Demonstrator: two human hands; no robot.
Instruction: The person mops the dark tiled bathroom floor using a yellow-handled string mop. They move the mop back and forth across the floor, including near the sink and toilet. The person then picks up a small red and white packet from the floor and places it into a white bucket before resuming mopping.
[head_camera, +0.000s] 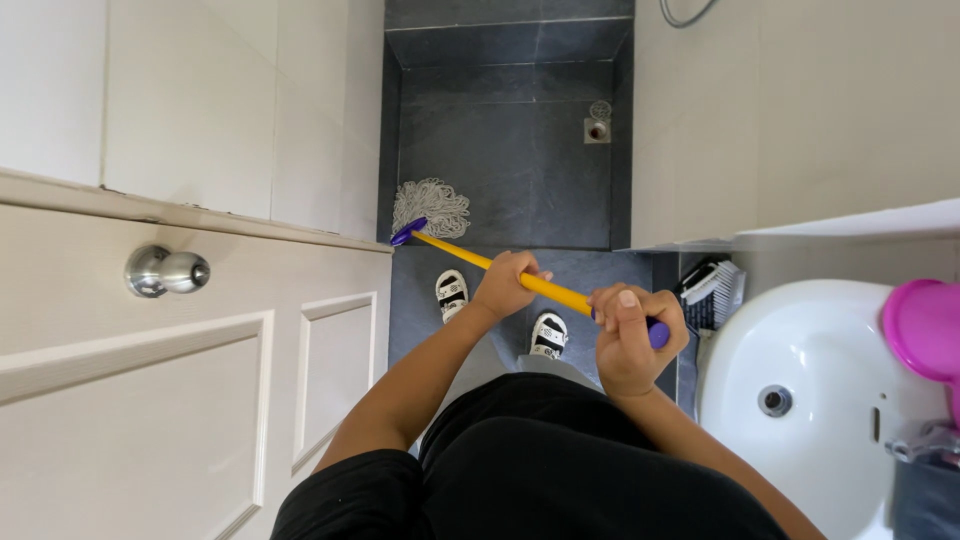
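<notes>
A mop (470, 250) is slanting down across the middle of the view, its yellow handle running from the person's hands to a white string head that is resting on the dark grey tiled floor (510, 170), close to the left wall. A purple collar is joining the head to the handle, and a purple cap is showing at the upper end. The left hand (507, 283) is wrapping closed around the handle partway down. The right hand (632, 335) is gripping the top end, fingers curled tight over it with the purple cap poking out beside the palm. Below the handle, two feet in white sandals (452, 293) are standing on the floor. A small square drain (597, 130) is sitting further off in the tiles. A white door (200, 380) with a round metal knob (165, 271) is filling the left side. On the right, a white sink (800, 360) is sitting near the right hand, with a pink tub (925, 330) at its edge and a brush (712, 283) leaning just beside it.
</notes>
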